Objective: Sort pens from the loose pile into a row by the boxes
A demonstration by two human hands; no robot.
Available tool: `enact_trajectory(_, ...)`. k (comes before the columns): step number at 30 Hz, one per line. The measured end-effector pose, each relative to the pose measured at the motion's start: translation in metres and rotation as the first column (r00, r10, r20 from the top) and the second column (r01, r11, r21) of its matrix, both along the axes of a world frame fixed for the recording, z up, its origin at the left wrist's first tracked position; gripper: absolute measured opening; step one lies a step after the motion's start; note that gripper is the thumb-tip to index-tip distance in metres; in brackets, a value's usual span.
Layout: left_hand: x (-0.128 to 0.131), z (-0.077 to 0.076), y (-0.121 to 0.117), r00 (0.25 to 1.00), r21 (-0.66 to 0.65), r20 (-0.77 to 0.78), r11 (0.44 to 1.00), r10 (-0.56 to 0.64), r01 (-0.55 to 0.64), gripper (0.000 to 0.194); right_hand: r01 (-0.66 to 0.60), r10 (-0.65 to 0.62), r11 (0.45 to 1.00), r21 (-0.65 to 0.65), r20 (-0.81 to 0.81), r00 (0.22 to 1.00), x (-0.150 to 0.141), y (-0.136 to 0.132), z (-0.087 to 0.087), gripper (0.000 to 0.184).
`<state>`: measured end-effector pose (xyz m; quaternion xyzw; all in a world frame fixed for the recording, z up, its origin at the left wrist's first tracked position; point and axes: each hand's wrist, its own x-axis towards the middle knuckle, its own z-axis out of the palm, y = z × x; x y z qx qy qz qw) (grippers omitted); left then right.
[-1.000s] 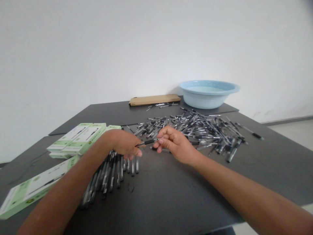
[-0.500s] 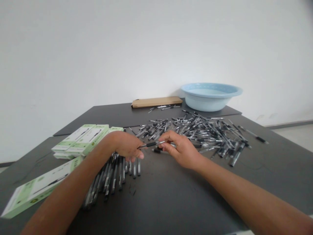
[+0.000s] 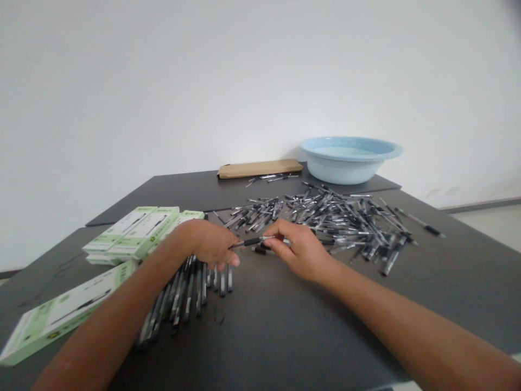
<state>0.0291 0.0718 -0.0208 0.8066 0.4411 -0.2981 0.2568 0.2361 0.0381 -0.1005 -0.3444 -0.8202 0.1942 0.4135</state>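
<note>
A pen point(image 3: 254, 241) with a black grip lies nearly level between my hands above the dark table. My left hand point(image 3: 211, 241) is closed around its left end, palm down. At the other end, the thumb and fingertips of my right hand point(image 3: 299, 250) pinch the tip. Below my left wrist is a row of pens point(image 3: 187, 296), laid roughly side by side and partly hidden by the forearm. A loose heap of pens point(image 3: 337, 214) spreads beyond my right hand. One pen point(image 3: 260, 250) rests on the table just under the held one.
Green and white pen boxes point(image 3: 134, 231) are stacked at the left, with another box point(image 3: 67, 309) nearer me, partly behind my left forearm. At the back of the table point(image 3: 268, 336) stand a light blue basin point(image 3: 345, 165) and a flat brown cardboard piece point(image 3: 260, 168), with several thin pieces before it.
The view has shifted very slightly. Both hands keep the same hold on the pen, with hardly any visible movement.
</note>
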Motion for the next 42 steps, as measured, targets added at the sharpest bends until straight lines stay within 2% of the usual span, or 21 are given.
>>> enact_trajectory(3, 0.001, 0.001, -0.002, 1.0, -0.007, 0.004, 1.0, -0.004, 0.004, 0.024, 0.005, -0.005, 1.0, 0.009, 0.026, 1.0, 0.0, 0.0, 0.001, 0.016)
enact_trajectory(6, 0.003, 0.003, -0.003, 1.0, -0.021, 0.002, 1.0, 0.018, -0.017, 0.023, -0.037, 0.038, 0.999, -0.024, 0.035, 0.999, 0.003, 0.0, 0.002, 0.016)
enact_trajectory(9, 0.003, 0.003, -0.003, 1.0, -0.013, -0.007, 1.0, 0.024, -0.024, 0.023, -0.068, 0.069, 0.997, -0.029, 0.027, 0.997, 0.006, -0.001, 0.003, 0.04)
enact_trajectory(10, 0.003, 0.003, -0.003, 1.0, -0.012, -0.012, 1.0, 0.023, -0.023, 0.023, -0.062, 0.063, 0.998, -0.019, 0.029, 0.998, 0.006, -0.002, 0.004, 0.043)
enact_trajectory(18, 0.006, 0.001, -0.003, 0.999, -0.021, -0.032, 0.999, 0.026, -0.026, 0.024, -0.036, 0.024, 0.994, 0.099, 0.118, 0.993, 0.003, -0.004, 0.007, 0.002)
enact_trajectory(21, 0.006, 0.001, -0.003, 0.999, -0.029, -0.019, 0.999, 0.037, -0.037, 0.024, -0.045, 0.032, 0.994, 0.103, 0.127, 0.991, 0.006, -0.002, 0.007, 0.009)
enact_trajectory(25, 0.006, 0.001, -0.003, 0.999, -0.016, -0.04, 0.999, 0.033, -0.033, 0.022, -0.07, 0.057, 0.993, 0.098, 0.127, 0.99, 0.011, -0.001, 0.006, 0.027)
enact_trajectory(33, 0.006, 0.001, -0.003, 0.998, -0.033, -0.057, 0.999, 0.041, -0.043, 0.022, -0.126, 0.097, 0.979, 0.16, 0.178, 0.979, 0.011, -0.003, 0.009, 0.02)
enact_trajectory(38, 0.005, 0.001, -0.004, 0.999, -0.029, -0.032, 0.999, 0.036, -0.037, 0.025, -0.101, 0.079, 0.982, 0.157, 0.142, 0.987, 0.013, -0.001, 0.008, 0.037)
enact_trajectory(42, 0.005, 0.001, -0.004, 0.999, -0.024, -0.031, 0.999, 0.024, -0.024, 0.023, -0.158, 0.128, 0.97, 0.183, 0.169, 0.977, 0.013, 0.0, 0.008, 0.032)
